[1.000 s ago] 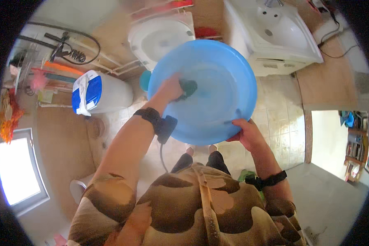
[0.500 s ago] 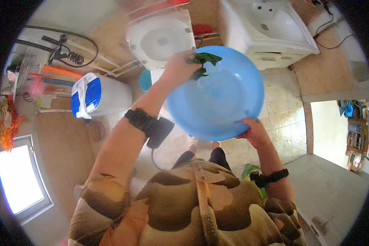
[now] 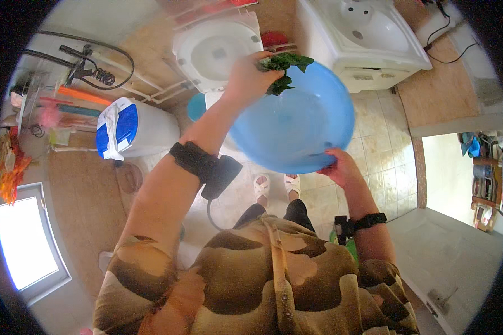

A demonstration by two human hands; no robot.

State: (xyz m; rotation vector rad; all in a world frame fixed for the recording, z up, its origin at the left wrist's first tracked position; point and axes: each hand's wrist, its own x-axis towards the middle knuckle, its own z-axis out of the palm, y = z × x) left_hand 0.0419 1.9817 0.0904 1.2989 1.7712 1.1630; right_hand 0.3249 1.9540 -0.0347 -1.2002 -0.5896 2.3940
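A wide light blue basin (image 3: pixel 341 100) is in front of me, tilted, with a wet sheen inside. My left hand (image 3: pixel 250 79) is closed at its far left rim around a crumpled dark green bundle (image 3: pixel 285 70). Leaf-like edges of the bundle stick out over the basin; whether it is leaves or wet cloth I cannot tell. Whether the left hand also grips the rim is hidden. My right hand (image 3: pixel 340 167) holds the basin's near right rim, fingers curled over the edge. A black strapped device sits on each forearm.
A toilet (image 3: pixel 191 58) with its lid up stands just beyond my left hand. The white washbasin cabinet (image 3: pixel 369 78) is at the far right. To the left stands a white bin with a blue lid (image 3: pixel 117 131). My feet are on the tiled floor (image 3: pixel 374 139).
The basin's near side has shifted up and away from me, with my right hand moving along. More of the green bundle shows above the rim, and my feet have come into fuller view.
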